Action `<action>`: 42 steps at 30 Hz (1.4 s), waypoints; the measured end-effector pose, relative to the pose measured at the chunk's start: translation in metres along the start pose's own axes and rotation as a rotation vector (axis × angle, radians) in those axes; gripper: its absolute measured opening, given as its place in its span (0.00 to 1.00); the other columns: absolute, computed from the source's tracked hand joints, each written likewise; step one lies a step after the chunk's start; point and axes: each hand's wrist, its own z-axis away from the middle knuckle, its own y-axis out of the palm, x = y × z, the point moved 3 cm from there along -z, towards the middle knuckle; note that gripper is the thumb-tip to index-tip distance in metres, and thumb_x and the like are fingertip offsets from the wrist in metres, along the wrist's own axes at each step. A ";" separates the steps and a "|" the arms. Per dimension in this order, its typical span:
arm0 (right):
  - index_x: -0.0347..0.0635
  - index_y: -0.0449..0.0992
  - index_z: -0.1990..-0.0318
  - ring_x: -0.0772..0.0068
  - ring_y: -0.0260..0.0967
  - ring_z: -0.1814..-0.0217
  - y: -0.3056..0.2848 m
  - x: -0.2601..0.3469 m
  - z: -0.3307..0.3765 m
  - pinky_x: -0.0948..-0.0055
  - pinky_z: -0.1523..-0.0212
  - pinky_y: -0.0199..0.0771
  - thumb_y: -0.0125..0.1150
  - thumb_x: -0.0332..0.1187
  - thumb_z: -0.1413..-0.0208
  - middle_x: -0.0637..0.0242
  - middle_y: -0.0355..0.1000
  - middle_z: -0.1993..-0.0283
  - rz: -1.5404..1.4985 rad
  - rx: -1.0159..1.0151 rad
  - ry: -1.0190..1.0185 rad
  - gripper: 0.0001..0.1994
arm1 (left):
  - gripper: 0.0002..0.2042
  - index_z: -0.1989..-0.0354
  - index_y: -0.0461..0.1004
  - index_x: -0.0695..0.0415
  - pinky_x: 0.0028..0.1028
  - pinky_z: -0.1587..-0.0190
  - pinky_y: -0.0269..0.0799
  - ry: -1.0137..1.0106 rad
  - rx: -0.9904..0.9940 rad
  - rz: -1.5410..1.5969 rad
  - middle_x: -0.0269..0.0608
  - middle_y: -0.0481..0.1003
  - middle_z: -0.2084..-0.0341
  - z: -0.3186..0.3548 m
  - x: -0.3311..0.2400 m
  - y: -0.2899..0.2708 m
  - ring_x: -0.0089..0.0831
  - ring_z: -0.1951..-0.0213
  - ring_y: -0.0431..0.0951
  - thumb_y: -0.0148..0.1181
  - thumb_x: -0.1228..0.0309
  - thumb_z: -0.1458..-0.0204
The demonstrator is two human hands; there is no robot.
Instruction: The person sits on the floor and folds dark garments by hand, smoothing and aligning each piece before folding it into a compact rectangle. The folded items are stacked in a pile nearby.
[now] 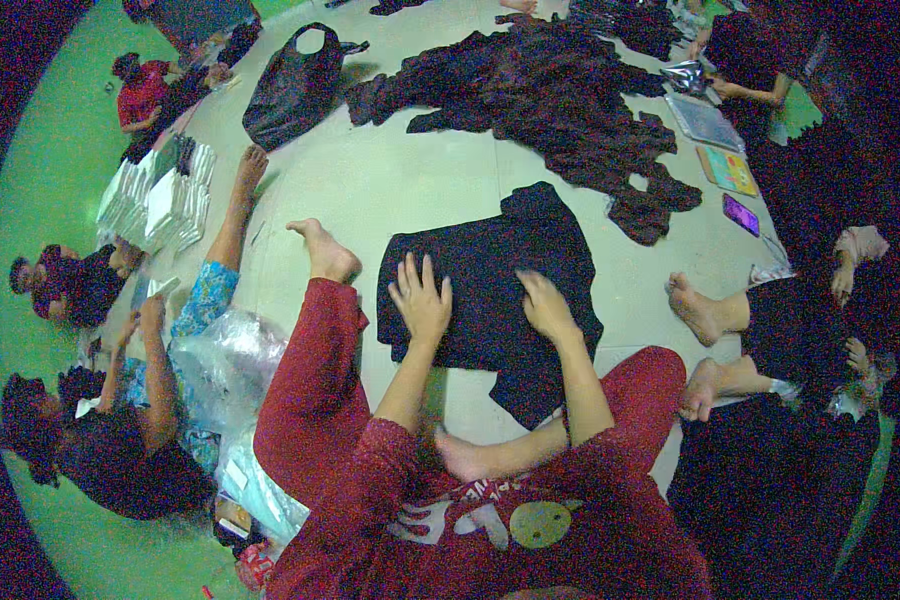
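Note:
A black garment (482,255), which looks like a shirt, is spread out on the pale floor between my legs. One part of it sticks out at the far right and another at the near right. On its left half lies my left hand (423,302), flat with the fingers spread. My right hand (549,306) rests on the right half, fingers stretched forward and slightly blurred. Neither hand holds anything.
Beyond the garment lies a big heap of dark clothes (530,95), with a black bag (295,95) to its left. Stacked white packets (160,195) and clear plastic (232,360) are at left. A phone (740,214) lies at right. Several people sit around.

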 end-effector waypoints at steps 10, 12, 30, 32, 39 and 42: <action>0.41 0.60 0.44 0.55 0.48 0.36 0.042 -0.032 0.030 0.60 0.39 0.51 0.50 0.25 0.57 0.56 0.51 0.38 0.012 0.107 0.004 0.27 | 0.17 0.54 0.67 0.57 0.41 0.49 0.58 -0.301 0.000 0.242 0.48 0.68 0.55 -0.010 0.065 0.016 0.45 0.52 0.66 0.51 0.64 0.51; 0.41 0.61 0.44 0.54 0.49 0.37 0.042 -0.029 0.028 0.60 0.40 0.52 0.50 0.25 0.57 0.56 0.51 0.38 0.046 0.098 -0.006 0.27 | 0.19 0.51 0.65 0.56 0.42 0.47 0.57 -0.067 -0.058 0.217 0.48 0.64 0.50 -0.030 0.065 0.021 0.45 0.49 0.63 0.50 0.62 0.50; 0.42 0.58 0.42 0.64 0.64 0.48 -0.002 -0.056 0.027 0.72 0.49 0.63 0.42 0.21 0.50 0.56 0.67 0.50 -0.513 0.111 0.164 0.24 | 0.11 0.67 0.69 0.61 0.41 0.64 0.69 0.468 0.211 -0.078 0.54 0.69 0.64 -0.030 0.112 -0.064 0.49 0.67 0.71 0.54 0.67 0.56; 0.45 0.57 0.41 0.72 0.67 0.56 -0.024 -0.050 0.030 0.74 0.54 0.66 0.41 0.20 0.48 0.60 0.70 0.55 -0.587 0.001 0.100 0.24 | 0.12 0.70 0.69 0.62 0.41 0.67 0.70 0.220 0.211 -0.158 0.55 0.71 0.68 -0.042 0.142 -0.087 0.49 0.71 0.73 0.53 0.64 0.54; 0.46 0.57 0.41 0.75 0.67 0.62 -0.048 -0.030 0.042 0.76 0.56 0.67 0.39 0.22 0.46 0.62 0.69 0.55 -0.657 0.038 0.080 0.23 | 0.26 0.66 0.72 0.63 0.43 0.60 0.69 -0.303 0.670 -0.384 0.58 0.73 0.66 -0.032 0.211 -0.121 0.52 0.62 0.74 0.50 0.47 0.53; 0.46 0.57 0.41 0.75 0.67 0.62 -0.035 -0.020 0.043 0.75 0.56 0.67 0.40 0.21 0.47 0.63 0.70 0.56 -0.602 0.087 0.052 0.23 | 0.24 0.64 0.72 0.62 0.44 0.59 0.68 -0.249 0.655 -0.178 0.58 0.73 0.65 -0.028 0.225 -0.110 0.51 0.61 0.73 0.47 0.50 0.50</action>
